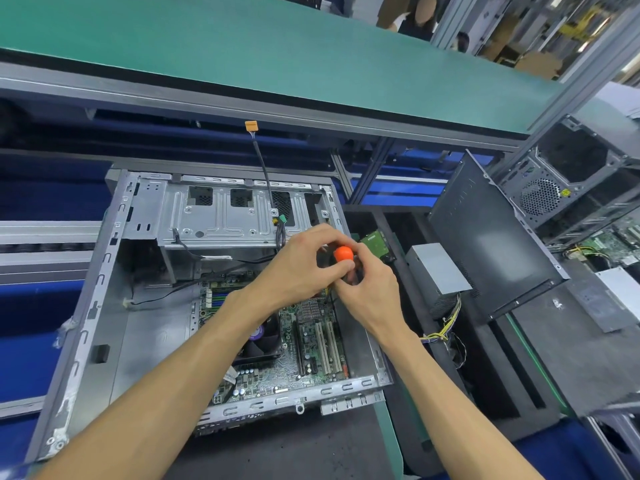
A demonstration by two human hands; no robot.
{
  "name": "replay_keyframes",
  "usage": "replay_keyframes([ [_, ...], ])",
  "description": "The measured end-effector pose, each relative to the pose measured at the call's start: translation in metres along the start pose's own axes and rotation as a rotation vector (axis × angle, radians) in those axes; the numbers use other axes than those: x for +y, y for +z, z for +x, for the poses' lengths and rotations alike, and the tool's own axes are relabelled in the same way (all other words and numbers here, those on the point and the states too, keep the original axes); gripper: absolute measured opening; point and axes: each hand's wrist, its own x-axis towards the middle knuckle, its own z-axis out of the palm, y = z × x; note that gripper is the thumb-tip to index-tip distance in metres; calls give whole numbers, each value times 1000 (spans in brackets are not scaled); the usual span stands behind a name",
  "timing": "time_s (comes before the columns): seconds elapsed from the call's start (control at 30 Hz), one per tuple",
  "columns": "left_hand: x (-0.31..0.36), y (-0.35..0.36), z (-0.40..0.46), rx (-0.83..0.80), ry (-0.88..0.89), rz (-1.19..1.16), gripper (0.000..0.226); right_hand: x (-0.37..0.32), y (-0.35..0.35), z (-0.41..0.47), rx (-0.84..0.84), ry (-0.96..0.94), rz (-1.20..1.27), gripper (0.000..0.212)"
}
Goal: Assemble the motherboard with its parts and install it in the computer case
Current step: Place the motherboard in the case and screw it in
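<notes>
your left hand (304, 263) and right hand (369, 289) both curl round the orange-capped screwdriver (343, 254); its shaft points steeply down to the green motherboard (304, 344), seated in the grey steel case (104, 306).

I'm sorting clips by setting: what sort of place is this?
Most likely a computer assembly line in a factory: an open computer case on the bench, a green conveyor belt behind it, more cases at the next station.
</notes>
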Motion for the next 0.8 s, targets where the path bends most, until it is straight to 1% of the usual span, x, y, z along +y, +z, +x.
replay_keyframes([
  [0.07, -1, 0, -1, 6, -15, -6, 29, 0, 0, 0, 9, 10, -1, 36],
  [0.27, -2, 1, 1, 46, -61, 21, 22, 2, 1, -1, 18, 19, 21, 39],
  [0.43, -2, 3, 0, 67, -74, 11, 26, 5, 2, 0, 12, 47, 18, 33],
  [0.63, -4, 7, -2, 148, -101, 79, 34, 4, 2, -1, -5, 31, 4, 38],
  [0.7, -4, 6, -2, 149, -85, 78, 30, 5, 3, -1, 9, 32, 17, 35],
  [0.8, -6, 2, 0, 96, -41, 31, 20, 7, 4, 0, 34, 35, 55, 33],
])
